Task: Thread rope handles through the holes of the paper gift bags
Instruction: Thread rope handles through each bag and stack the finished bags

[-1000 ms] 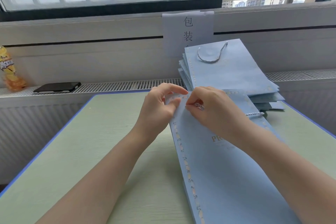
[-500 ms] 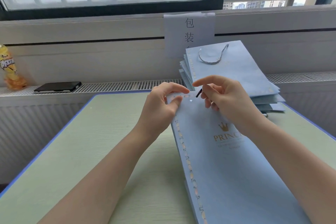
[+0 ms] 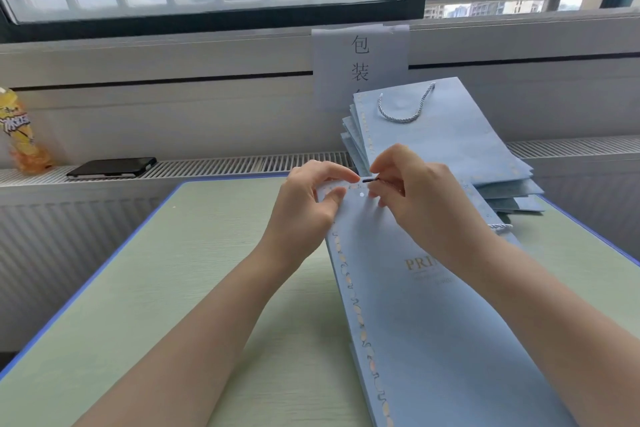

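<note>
Blue bag under both hands

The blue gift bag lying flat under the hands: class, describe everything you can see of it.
The blue gift bag looks like matte pale-blue paper, lying flat on the green table, its top edge away from the person. A gold leaf border runs down its left side; gold letters "PRI" show. A small round hole sits near the top. The left hand pinches the top edge.
</note>
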